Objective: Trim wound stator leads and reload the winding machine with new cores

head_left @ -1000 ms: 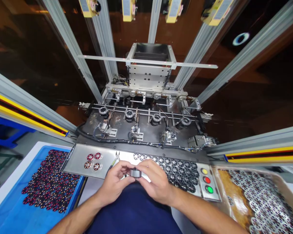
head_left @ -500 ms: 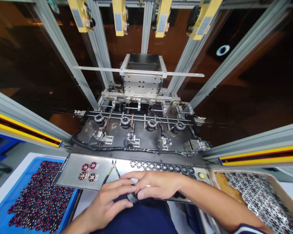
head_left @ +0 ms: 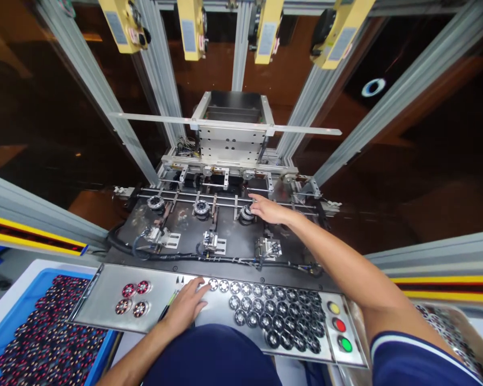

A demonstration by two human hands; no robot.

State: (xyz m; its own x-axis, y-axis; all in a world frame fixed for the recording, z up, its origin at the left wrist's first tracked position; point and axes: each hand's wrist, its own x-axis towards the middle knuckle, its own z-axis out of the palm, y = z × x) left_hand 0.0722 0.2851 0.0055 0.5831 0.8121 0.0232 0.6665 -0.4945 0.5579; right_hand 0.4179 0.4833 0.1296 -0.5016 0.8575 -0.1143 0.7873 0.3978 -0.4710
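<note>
My right hand (head_left: 268, 210) reaches over the black machine plate to the third round fixture (head_left: 246, 217) from the left. Its index finger points past the rim and the other fingers bend onto a round part (head_left: 247, 210) at the top, partly covered by them. My left hand (head_left: 187, 305) rests palm down over the metal tray (head_left: 100, 292), its thumb apart from its fingers. Those fingertips reach the leftmost black-rimmed disc (head_left: 213, 284) in the back row. Under that hand lie wire cutters (head_left: 171, 300), mostly hidden.
Several black discs (head_left: 270, 307) fill the tray's right half, beside yellow, red and green buttons (head_left: 339, 325). Red-and-black discs (head_left: 129, 290) lie at its left. A blue bin (head_left: 100, 348) of discs stands left, a box of metal parts (head_left: 446, 335) right. Yellow units (head_left: 191, 32) hang overhead.
My hands were together over the tray's front edge with a small round part between them. My right hand has moved forward to the third fixture; my left has moved onto the tray beside the discs.
</note>
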